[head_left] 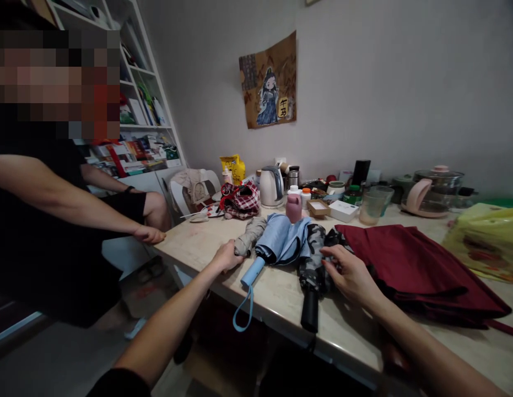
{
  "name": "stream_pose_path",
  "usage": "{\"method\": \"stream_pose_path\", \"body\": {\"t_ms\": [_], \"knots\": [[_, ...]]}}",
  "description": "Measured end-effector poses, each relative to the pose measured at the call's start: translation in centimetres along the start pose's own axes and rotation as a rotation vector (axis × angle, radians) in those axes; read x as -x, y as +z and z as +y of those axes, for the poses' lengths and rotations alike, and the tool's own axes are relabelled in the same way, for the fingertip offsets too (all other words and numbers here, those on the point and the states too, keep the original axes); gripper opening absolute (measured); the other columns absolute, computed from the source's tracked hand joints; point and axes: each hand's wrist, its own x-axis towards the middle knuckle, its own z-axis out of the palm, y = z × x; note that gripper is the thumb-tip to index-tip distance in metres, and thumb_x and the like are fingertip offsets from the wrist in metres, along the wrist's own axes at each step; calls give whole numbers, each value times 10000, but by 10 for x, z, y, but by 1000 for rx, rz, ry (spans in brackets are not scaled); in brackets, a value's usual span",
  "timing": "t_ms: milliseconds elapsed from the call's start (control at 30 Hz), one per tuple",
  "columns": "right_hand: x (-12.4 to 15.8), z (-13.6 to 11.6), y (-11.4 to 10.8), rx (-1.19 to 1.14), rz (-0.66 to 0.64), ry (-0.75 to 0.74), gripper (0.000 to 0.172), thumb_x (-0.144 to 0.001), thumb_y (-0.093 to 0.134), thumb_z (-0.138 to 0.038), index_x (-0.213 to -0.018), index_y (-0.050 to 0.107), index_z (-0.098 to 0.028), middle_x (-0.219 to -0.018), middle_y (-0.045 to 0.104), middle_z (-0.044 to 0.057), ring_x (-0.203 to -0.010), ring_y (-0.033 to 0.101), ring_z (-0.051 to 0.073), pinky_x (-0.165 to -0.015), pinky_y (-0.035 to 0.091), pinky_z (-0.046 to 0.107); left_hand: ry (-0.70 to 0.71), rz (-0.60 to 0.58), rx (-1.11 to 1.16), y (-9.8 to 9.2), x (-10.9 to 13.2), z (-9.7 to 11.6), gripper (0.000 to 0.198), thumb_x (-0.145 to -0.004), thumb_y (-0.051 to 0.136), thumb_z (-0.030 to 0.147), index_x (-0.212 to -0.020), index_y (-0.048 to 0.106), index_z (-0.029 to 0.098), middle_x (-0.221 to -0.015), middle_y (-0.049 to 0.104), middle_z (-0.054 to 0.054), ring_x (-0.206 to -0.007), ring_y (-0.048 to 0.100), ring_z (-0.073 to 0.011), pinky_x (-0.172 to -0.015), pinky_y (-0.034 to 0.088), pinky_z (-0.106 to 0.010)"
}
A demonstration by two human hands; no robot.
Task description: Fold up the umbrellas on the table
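Observation:
Several folded umbrellas lie side by side on the table (194, 242). My left hand (226, 258) is closed round the near end of the beige umbrella (250, 236). Just right of it is a light blue umbrella (283, 237), its handle and wrist strap pointing toward me. A grey camouflage umbrella (311, 264) with a black handle comes after it. Along its right side is my right hand (343, 270), fingers apart and bent; whether they touch the fabric I cannot tell. Beyond that hand a larger dark red umbrella (405, 259) lies loosely folded.
A person's hand (151, 234) rests on the table's left corner. Along the wall stand a kettle (271, 187), a pink bottle (293, 207), a clear plastic jug (375, 204) and a glass pot (436, 193). A plaid bag (242, 199) lies left, a yellow plastic bag (485, 237) right.

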Motion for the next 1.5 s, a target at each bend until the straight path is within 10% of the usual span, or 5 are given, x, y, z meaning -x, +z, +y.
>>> {"method": "stream_pose_path", "body": {"t_ms": [267,633,1133,1367,1500], "knots": [[-33,-76,-14,-31,-181,-241,169,-949,484,-222,-1076,591,-194,-922,611,58,-729,600,137,-657,507,251,157,86,455,-44,42,-32,467,-651,655,256,-1093,598,115,-997,718,-71,-887,675,-205,-778,529,-294],[-102,-127,86,261,-257,-566,198,-913,446,-68,-895,611,-176,-970,556,64,-717,484,135,-578,360,238,220,237,280,-53,99,-9,610,-671,680,230,-1260,534,170,-1058,709,-86,-975,665,-246,-815,492,-314],[-99,-78,70,210,-155,-439,236,-941,392,-125,-903,616,-194,-947,592,59,-754,535,135,-652,420,226,32,-589,2295,-33,112,-65,476,-625,826,232,-749,367,206,-594,456,74,-334,328,38,-307,316,-19],[-101,-72,49,93,-90,-289,208,-894,514,-183,-1086,592,-174,-1000,589,84,-728,560,157,-696,484,288,28,-402,2314,-26,112,-52,344,-781,665,255,-759,324,216,-634,477,51,-339,302,32,-285,289,-29],[-87,-72,35,27,-166,-236,177,-874,528,-190,-1032,608,-180,-951,578,63,-646,542,129,-672,496,286,-5,-141,1513,-33,84,-34,199,-735,627,251,-842,482,166,-555,361,68,-405,322,-29,-380,363,-112]]}}
